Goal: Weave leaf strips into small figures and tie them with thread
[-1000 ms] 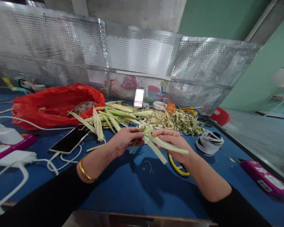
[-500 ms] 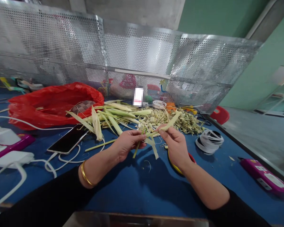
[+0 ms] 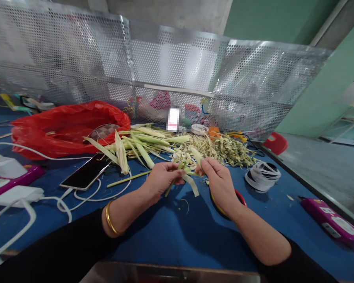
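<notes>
My left hand (image 3: 161, 181) is closed on a pale green leaf strip (image 3: 190, 184), whose loose end hangs down toward the blue table (image 3: 171, 232). My right hand (image 3: 220, 182) pinches the same strip's upper part (image 3: 196, 154) just to the right, fingertips nearly touching the left ones. Behind both hands lies a heap of long green stalks (image 3: 144, 143) and a pile of shredded leaf scraps (image 3: 224, 149). A gold bangle (image 3: 110, 218) circles my left wrist.
A red plastic bag (image 3: 61, 127) sits at the back left, a phone (image 3: 87, 173) with white cables (image 3: 32, 208) in front of it. A yellow-and-red ring-shaped thing (image 3: 224, 210) lies under my right wrist. White coil (image 3: 262, 175), purple box (image 3: 332, 220), perforated metal screen (image 3: 165, 74) behind.
My right hand has drawn in toward the left, and the long piece it held out has gone from lying low to the right, to raised, to folded short between the fingertips.
</notes>
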Demonstrator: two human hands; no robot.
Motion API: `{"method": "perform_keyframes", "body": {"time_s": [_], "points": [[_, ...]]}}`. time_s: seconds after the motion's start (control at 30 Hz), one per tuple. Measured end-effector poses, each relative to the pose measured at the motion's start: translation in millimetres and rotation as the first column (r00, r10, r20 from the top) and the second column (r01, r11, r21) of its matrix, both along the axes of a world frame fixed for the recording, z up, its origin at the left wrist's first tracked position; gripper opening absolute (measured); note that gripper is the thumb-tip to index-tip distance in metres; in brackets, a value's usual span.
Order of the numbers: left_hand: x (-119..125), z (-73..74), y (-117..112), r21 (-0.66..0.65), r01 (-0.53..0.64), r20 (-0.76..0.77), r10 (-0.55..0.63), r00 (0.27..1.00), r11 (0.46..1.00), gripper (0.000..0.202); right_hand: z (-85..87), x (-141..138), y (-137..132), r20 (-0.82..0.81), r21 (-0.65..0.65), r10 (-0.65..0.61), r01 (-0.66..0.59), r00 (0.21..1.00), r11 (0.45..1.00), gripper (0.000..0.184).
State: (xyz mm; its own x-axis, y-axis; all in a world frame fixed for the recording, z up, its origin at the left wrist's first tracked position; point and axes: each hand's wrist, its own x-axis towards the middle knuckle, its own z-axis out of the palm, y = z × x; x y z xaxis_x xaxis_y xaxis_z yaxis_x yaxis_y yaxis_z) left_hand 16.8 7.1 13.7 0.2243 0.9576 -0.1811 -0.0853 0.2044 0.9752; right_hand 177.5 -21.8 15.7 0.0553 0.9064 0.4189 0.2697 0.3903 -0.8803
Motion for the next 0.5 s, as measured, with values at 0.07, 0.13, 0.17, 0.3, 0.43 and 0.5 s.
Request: {"method": "perform_keyframes", "body": {"time_s": [0.07,0.13,0.17,0.3,0.43,0.5], "points": [[-0.4,0.5,1.6,0.013,-0.032,0.005,0.032,0.999,0.999,0.017,1.4,1.0,-0.1,0.162,0.018,0.020,-0.023,0.987,1.000,0.030],[-0.8,1.2,2.9,0.018,-0.046,0.006,0.046,0.999,0.999,0.014,1.9,1.3,0.6,0.264,0.044,0.049,-0.063,0.963,0.997,0.029],[-1.0,1.5,3.1,0.020,-0.054,0.003,0.054,0.999,0.998,0.013,1.8,1.3,1.1,0.295,0.055,0.058,-0.078,0.954,0.995,0.029],[-0.8,2.9,1.5,0.043,-0.054,-0.007,0.054,0.998,0.998,0.010,0.6,1.9,3.6,0.378,0.079,0.062,-0.099,0.924,0.992,0.029],[-0.4,4.6,-0.7,0.077,-0.036,-0.044,0.039,0.998,0.996,0.008,-0.5,3.4,5.6,0.452,0.111,0.070,-0.134,0.889,0.985,0.029],[-0.3,4.9,-1.0,0.096,-0.025,-0.058,0.031,0.998,0.995,0.009,-0.7,3.9,5.7,0.471,0.118,0.076,-0.148,0.879,0.982,0.029]]}}
